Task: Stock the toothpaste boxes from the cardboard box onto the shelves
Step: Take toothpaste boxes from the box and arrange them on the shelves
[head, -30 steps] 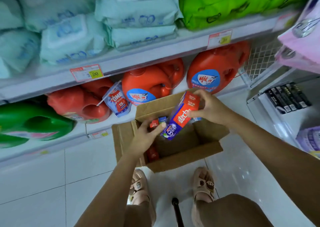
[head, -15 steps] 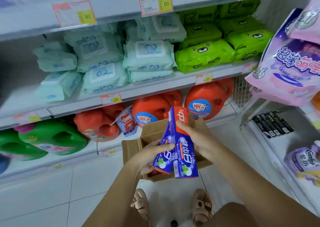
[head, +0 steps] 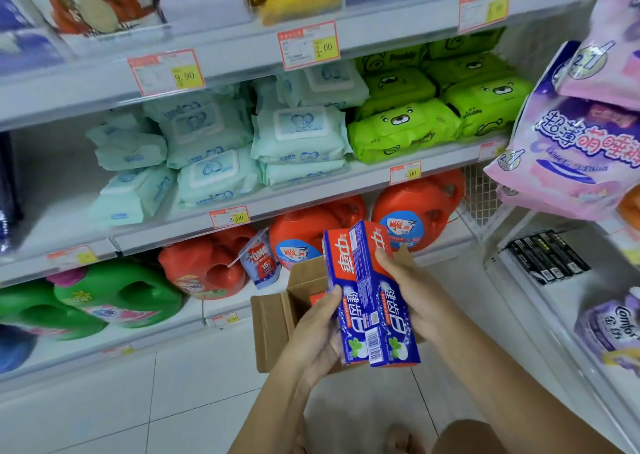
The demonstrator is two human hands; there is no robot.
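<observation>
Toothpaste boxes [head: 367, 315] raised, probably two, between left hand [head: 311, 342] and right hand [head: 412, 297].

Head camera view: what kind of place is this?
Most likely a supermarket or shop aisle: price tags hang on the shelves, wet-wipe packs and detergent jugs fill them, and an open cardboard box sits on the floor.

White tiled floor [head: 138, 401] beneath pale grey shelves [head: 242, 55] with price tags [head: 308, 46]; what looks like a wire mesh panel [head: 479, 193] at the corner.
</observation>
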